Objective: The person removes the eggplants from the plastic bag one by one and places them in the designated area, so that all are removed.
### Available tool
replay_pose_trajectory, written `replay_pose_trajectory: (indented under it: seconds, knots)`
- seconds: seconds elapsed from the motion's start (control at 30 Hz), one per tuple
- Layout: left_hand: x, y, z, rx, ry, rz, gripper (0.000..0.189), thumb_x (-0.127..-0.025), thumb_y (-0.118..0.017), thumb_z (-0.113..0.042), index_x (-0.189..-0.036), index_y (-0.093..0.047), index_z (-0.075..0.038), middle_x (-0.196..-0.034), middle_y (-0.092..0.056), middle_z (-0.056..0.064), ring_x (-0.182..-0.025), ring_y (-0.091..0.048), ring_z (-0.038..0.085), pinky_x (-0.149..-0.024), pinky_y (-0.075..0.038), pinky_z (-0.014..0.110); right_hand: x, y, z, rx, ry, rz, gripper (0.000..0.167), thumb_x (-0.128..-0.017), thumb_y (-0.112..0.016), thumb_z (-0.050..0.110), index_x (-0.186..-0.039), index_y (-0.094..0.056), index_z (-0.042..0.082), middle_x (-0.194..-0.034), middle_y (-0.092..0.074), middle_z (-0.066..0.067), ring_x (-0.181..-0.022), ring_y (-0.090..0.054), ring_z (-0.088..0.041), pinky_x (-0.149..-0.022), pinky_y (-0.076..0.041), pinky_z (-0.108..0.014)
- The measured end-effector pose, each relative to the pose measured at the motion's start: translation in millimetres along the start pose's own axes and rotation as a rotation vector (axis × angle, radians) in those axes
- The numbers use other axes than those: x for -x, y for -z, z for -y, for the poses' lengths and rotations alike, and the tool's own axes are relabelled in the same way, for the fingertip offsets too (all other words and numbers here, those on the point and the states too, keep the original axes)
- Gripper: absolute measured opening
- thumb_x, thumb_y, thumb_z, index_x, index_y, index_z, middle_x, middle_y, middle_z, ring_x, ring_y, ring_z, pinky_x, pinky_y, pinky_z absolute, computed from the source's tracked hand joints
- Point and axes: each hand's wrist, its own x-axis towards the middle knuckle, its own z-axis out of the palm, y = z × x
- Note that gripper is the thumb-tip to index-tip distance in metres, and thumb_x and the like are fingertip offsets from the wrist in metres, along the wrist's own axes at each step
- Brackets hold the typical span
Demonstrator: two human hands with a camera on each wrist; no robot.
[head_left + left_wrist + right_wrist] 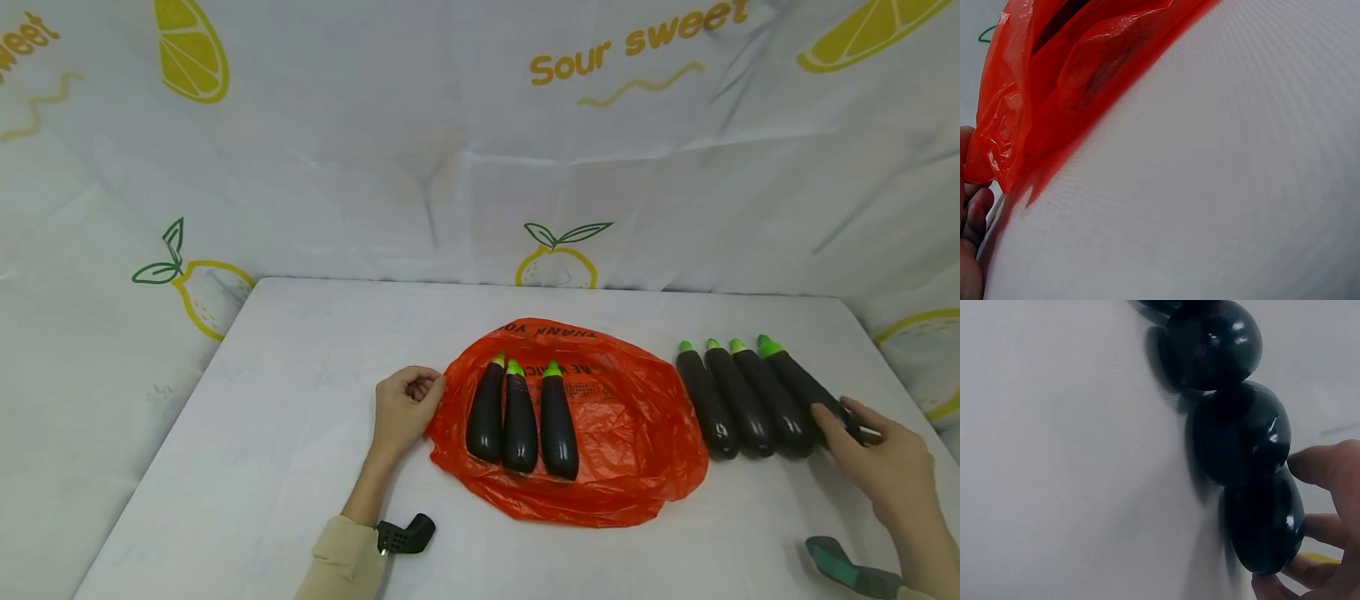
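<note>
An orange-red plastic bag (pixel 630 425) with black print lies spread on the white table, its rim bunched up around it. Three dark eggplants (pixel 521 425) with bright green stems rest side by side in its left half. My left hand (pixel 405 408) pinches the bag's left edge; in the left wrist view the film (pixel 1004 137) passes between the fingers. To the bag's right, a row of eggplants (pixel 738 408) lies with stems pointing away. My right hand (pixel 888 458) grips the rounded lower end of the rightmost eggplant (pixel 802 379), thumb on one side and fingers on the other.
The white table (pixel 315 358) ends at a patterned white cloth backdrop (pixel 360 167) with lemon drawings. The bag's right rim comes right up to the leftmost eggplant of the row (pixel 708 400). Each wrist wears a dark camera mount (pixel 405 533).
</note>
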Motion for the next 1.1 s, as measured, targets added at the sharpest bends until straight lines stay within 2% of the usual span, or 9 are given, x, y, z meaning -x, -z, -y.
replay_pose_trajectory:
  seconds: [0.1,0.13,0.17,0.2,0.47,0.7,0.87,1.1]
  knots:
    - [-0.3,-0.2,-0.1,-0.003,-0.001,0.001,0.007,-0.091,-0.072,-0.01,-0.088,-0.075,-0.004,-0.072,-0.066,0.007,-0.065,-0.053,0.012,-0.061,-0.049,0.018,1.3,-2,-2,-0.023,0.014,-0.035,0.071,-0.103,-0.049,0.039,-0.153,-0.033,-0.008,-0.153,-0.035,-0.041,-0.129,-0.045,-0.059,-0.055,-0.045,-0.019]
    - [-0.3,-0.2,-0.3,-0.003,-0.002,0.0,0.007,-0.091,-0.072,-0.01,-0.088,-0.075,-0.004,-0.072,-0.066,0.007,-0.065,-0.053,0.012,-0.061,-0.049,0.018,1.8,-2,-3,-0.028,0.023,-0.046,0.069,-0.103,-0.05,0.037,-0.152,-0.035,-0.009,-0.151,-0.037,-0.041,-0.128,-0.046,-0.059,-0.051,-0.036,-0.014]
    - [-0.2,-0.1,-0.5,-0.004,-0.003,0.0,0.007,-0.09,-0.072,-0.01,-0.088,-0.076,-0.005,-0.073,-0.066,0.007,-0.065,-0.053,0.011,-0.061,-0.049,0.018,2.8,-3,-3,-0.035,0.027,-0.052,0.068,-0.103,-0.05,0.037,-0.151,-0.036,-0.009,-0.15,-0.037,-0.041,-0.127,-0.046,-0.058,-0.05,-0.035,-0.012]
    - [-0.2,0.0,-0.4,-0.006,-0.005,-0.001,0.007,-0.09,-0.072,-0.01,-0.088,-0.076,-0.005,-0.073,-0.066,0.007,-0.065,-0.053,0.011,-0.061,-0.049,0.018,3.3,-3,-3,-0.038,0.032,-0.058,0.068,-0.103,-0.051,0.036,-0.151,-0.037,-0.01,-0.149,-0.038,-0.041,-0.126,-0.046,-0.058,-0.048,-0.026,-0.009]
    - [-0.6,-0.1,1.3,-0.006,-0.006,0.002,0.006,-0.09,-0.072,-0.01,-0.089,-0.076,-0.005,-0.073,-0.067,0.007,-0.066,-0.054,0.012,-0.062,-0.049,0.018,0.1,-6,-4,-0.037,0.096,-0.093,0.065,-0.101,-0.054,0.036,-0.146,-0.045,-0.01,-0.142,-0.045,-0.041,-0.119,-0.051,-0.057,-0.048,-0.027,-0.01]
    - [-1.0,-0.6,2.2,0.009,-0.001,0.002,0.005,-0.09,-0.072,-0.008,-0.087,-0.075,-0.005,-0.072,-0.066,0.008,-0.065,-0.054,0.013,-0.06,-0.048,0.017,0.4,-8,-5,-0.025,0.128,-0.101,0.065,-0.101,-0.055,0.037,-0.146,-0.046,-0.009,-0.14,-0.046,-0.041,-0.11,-0.054,-0.054,-0.046,-0.031,-0.013]
    - [-1.2,-1.0,2.1,0.013,-0.004,0.002,0.006,-0.09,-0.072,-0.008,-0.087,-0.075,-0.004,-0.072,-0.066,0.008,-0.064,-0.053,0.013,-0.06,-0.048,0.018,5.4,-7,-2,-0.02,0.117,-0.091,0.067,-0.1,-0.056,0.038,-0.149,-0.043,-0.007,-0.141,-0.045,-0.04,-0.114,-0.053,-0.056,-0.048,-0.029,-0.013]
    - [-0.9,-0.3,1.6,0.012,-0.011,0.001,0.006,-0.09,-0.072,-0.008,-0.087,-0.075,-0.004,-0.072,-0.066,0.008,-0.064,-0.053,0.012,-0.06,-0.048,0.018,10.6,-5,3,-0.039,0.122,-0.117,0.066,-0.1,-0.057,0.036,-0.149,-0.044,-0.006,-0.141,-0.046,-0.041,-0.117,-0.053,-0.057,-0.05,-0.024,-0.007]
